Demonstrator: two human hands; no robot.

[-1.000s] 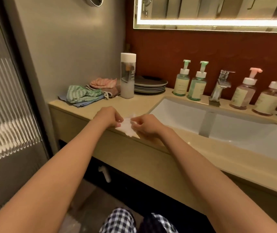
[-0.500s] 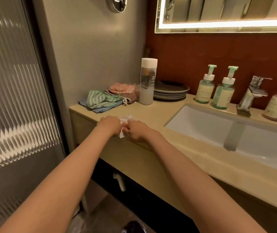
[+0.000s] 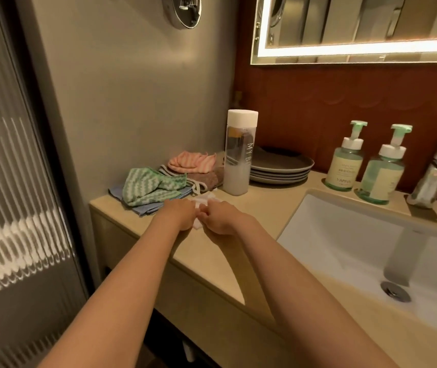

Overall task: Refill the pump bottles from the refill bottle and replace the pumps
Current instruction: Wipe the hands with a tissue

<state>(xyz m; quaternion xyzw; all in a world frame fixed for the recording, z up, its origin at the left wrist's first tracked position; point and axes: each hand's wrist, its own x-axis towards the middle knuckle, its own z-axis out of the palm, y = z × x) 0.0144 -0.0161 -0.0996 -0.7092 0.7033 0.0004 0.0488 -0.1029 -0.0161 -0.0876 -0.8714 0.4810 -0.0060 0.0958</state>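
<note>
Near the worktop [image 3: 265,205] edge, my left hand [image 3: 178,215] and right hand [image 3: 224,220] pinch a white tissue [image 3: 203,200] in curled fingers; cloths [image 3: 153,185], bottle [image 3: 238,160] and plates [image 3: 282,168] stand just behind.

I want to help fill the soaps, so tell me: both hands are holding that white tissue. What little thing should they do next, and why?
Probably lay the tissue down on the counter. The left hand and right hand both pinch it, so neither is free, while the refill bottle is capped and the green pump bottles have their pumps on.
</note>
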